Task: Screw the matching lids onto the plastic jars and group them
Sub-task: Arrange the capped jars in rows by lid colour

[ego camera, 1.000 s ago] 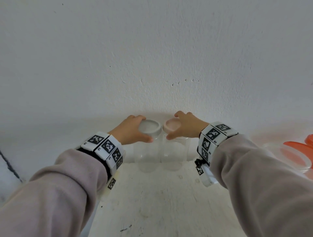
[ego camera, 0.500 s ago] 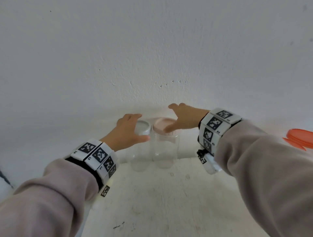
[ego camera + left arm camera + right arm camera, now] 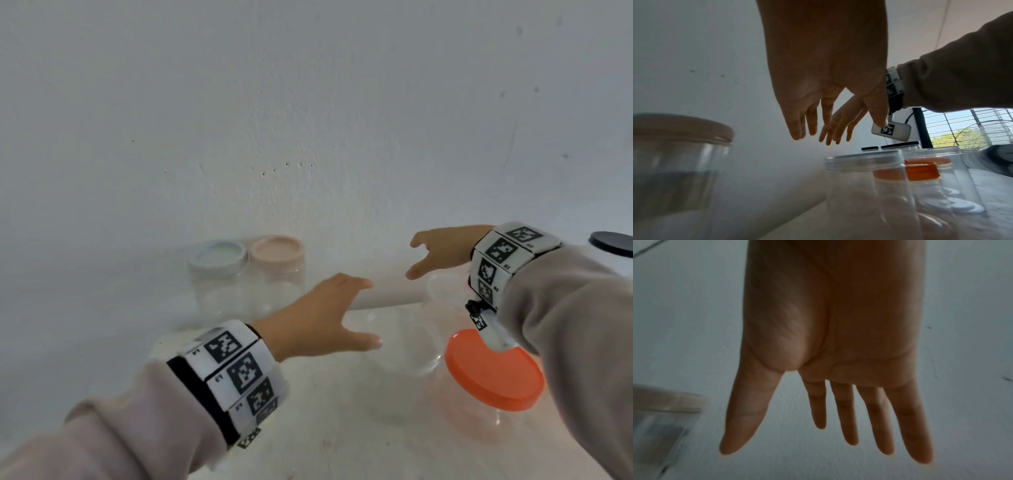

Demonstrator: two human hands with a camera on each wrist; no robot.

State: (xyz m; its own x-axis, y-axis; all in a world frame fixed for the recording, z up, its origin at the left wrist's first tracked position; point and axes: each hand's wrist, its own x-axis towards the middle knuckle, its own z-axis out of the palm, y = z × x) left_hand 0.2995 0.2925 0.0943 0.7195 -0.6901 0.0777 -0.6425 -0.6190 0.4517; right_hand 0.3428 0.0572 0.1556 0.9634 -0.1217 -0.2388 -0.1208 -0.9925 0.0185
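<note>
Two clear plastic jars stand side by side against the wall, one with a pale grey lid, one with a pink lid. Both hands are off them. My left hand hovers open to their right, above a lidless clear jar. My right hand is open in the air with fingers spread, over another lidless clear jar. An orange lid sits on a jar under my right wrist.
The white wall rises right behind the jars. A black lid shows at the far right edge. In the left wrist view, black-lidded jars and a white lid lie beyond the orange one. The tabletop is white and scuffed.
Both hands let go of the grey-lidded and pink-lidded jars and moved right, opening in the air. The view has swung right, bringing the orange lid and lidless jars in.
</note>
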